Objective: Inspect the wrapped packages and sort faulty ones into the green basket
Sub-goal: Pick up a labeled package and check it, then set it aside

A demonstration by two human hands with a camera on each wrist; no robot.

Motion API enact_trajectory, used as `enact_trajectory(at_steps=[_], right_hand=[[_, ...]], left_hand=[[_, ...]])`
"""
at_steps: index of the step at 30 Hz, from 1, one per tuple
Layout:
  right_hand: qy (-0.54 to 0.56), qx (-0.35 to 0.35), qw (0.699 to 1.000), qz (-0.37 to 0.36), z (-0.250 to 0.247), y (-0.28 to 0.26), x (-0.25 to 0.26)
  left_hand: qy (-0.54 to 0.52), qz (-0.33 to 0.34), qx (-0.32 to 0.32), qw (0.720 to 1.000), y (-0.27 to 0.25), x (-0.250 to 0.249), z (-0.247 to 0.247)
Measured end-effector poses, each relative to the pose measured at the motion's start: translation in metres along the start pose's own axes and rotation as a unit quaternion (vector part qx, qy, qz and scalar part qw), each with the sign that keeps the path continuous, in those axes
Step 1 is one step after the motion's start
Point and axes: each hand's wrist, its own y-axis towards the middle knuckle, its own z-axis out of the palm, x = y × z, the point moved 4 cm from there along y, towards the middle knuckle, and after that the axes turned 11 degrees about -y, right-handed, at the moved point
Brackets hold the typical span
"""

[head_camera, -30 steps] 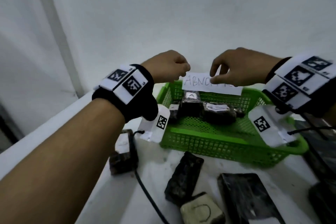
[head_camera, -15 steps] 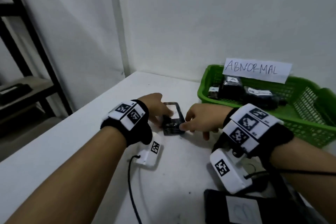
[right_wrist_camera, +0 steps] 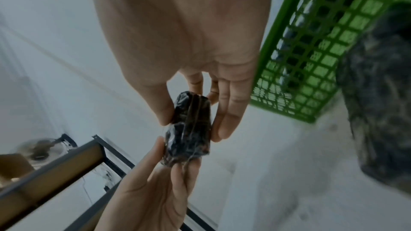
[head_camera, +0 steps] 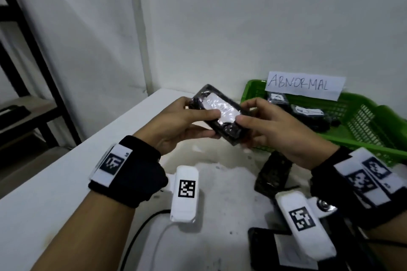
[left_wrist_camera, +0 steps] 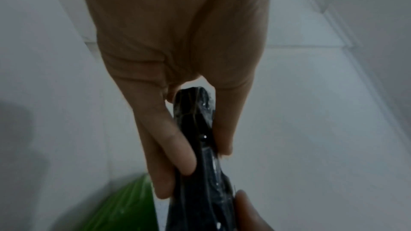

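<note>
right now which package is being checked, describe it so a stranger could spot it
Start at the green basket with the ABNORMAL sign. Just left of it, above the white table, left hand and right hand hold a black wrapped package. It alone is lifted, white label up.

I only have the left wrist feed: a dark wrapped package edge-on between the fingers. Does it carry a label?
Observer: Yes, the head view shows a white label under the wrap on the held package.
Operator: Is the other hand on it too?
Observer: Yes. The right hand pinches its near end; the left hand holds the other side.
Operator: Anything in the green basket?
Observer: The green basket holds dark packages behind an ABNORMAL sign.
</note>
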Motion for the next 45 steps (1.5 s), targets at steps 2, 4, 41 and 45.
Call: enact_trajectory(at_steps=[2,4,41,45], right_hand=[[0.024,-0.047,0.998,-0.031,-0.023,-0.01,0.007],[0.036,-0.114,0.991,-0.064,-0.051,-0.02,0.012],[0.054,-0.287,0.948,-0.125,-0.178,-0.077,-0.01],[0.09,-0.243,0.96,-0.103,-0.172,-0.074,-0.012]], left_hand=[[-0.022,0.023,0.039,0.999,0.002,-0.005,0.022],[0.004,0.044,0.08,0.996,0.007,-0.009,0.047],[0.081,0.156,0.232,0.957,0.048,0.016,0.205],[0.052,0.117,0.253,0.959,0.047,0.017,0.202]])
